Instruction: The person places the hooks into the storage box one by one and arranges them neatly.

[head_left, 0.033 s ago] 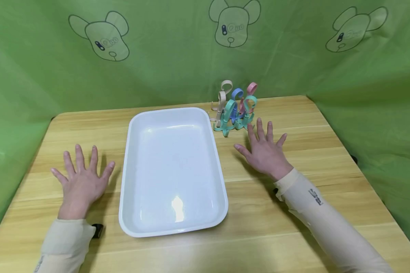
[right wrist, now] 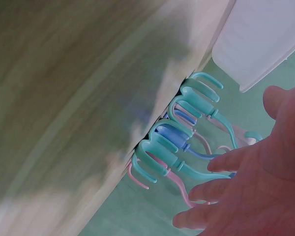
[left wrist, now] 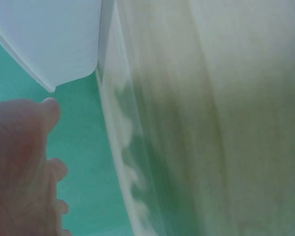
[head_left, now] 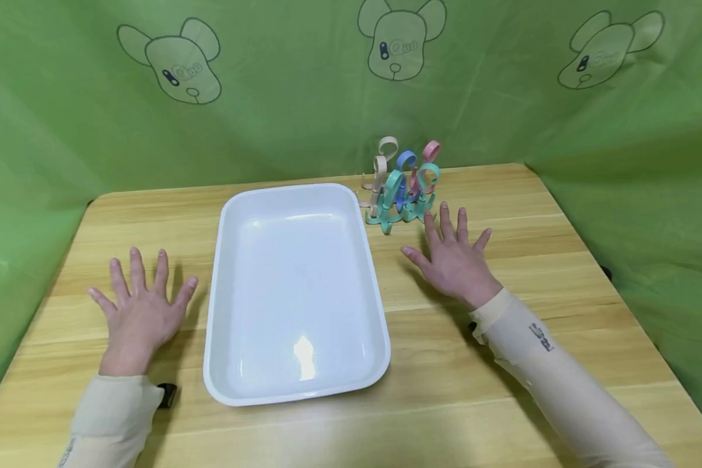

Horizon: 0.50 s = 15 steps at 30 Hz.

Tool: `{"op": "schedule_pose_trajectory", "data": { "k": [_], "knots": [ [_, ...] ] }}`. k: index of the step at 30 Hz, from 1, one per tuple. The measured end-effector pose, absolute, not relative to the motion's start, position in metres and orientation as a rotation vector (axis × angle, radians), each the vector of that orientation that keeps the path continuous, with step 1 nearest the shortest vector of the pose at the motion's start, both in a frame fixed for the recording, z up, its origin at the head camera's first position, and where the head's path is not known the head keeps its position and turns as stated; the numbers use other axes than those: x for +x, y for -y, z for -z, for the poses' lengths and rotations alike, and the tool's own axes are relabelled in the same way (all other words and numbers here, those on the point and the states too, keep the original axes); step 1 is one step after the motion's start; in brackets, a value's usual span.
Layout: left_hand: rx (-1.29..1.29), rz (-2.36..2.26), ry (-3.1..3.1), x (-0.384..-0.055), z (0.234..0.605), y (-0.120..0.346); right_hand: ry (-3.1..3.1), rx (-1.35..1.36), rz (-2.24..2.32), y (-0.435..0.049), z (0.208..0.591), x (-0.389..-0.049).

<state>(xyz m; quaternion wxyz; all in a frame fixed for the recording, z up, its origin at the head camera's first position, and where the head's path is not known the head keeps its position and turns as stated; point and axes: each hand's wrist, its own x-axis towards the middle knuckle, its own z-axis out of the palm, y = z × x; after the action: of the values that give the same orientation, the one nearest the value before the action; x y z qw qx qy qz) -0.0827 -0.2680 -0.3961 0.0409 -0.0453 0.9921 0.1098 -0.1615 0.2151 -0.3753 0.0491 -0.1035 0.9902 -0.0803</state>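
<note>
- Multi-armed hooks (head_left: pixel 401 197) are being bunched upright near the table's (head_left: pixel 444 416) far edge, just beside the far right corner of the white tray (head_left: pixel 295 286); beige, blue, pink and teal ones are being made out.
- Hooks are being judged light, stiff, smooth plastic, a bit slippery; thin arms are probably being put at risk if bent, and snagging between neighbours is being expected.
- Best hold is being placed at the stem under the curl, by pinch; the near left teal hook (head_left: pixel 391 186) is being rated easiest, nothing being set in front of it.
- Tray is being judged rigid, fairly light, slick from its gloss; hold is being suggested at the rim, both long sides.
- Right hand (head_left: pixel 456 263) is being held palm down, fingers spread, nothing being gripped; fingertips are being aimed at the near right teal hook (head_left: pixel 428 172). Contact cannot be told, fingers and hooks being overlapped in the right wrist view.
- Left hand (head_left: pixel 143 318) is being held palm down left of the tray, apart from it, fingers splayed, nothing being gripped.
- Right forearm is being stretched farther forward than the left; both are being covered by pale sleeves (head_left: pixel 561 383).
</note>
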Motion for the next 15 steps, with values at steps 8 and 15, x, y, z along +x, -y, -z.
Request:
{"op": "schedule_pose_trajectory", "data": {
  "k": [8,15],
  "knots": [
    [-0.130,-0.344,-3.034,-0.081,0.397,0.267,-3.069,-0.327,0.232,-0.214,0.372,-0.158],
    [-0.073,-0.502,-3.060,-0.081,0.391,0.270,-3.201,-0.423,0.334,-0.214,0.364,-0.162]
  ]
}}
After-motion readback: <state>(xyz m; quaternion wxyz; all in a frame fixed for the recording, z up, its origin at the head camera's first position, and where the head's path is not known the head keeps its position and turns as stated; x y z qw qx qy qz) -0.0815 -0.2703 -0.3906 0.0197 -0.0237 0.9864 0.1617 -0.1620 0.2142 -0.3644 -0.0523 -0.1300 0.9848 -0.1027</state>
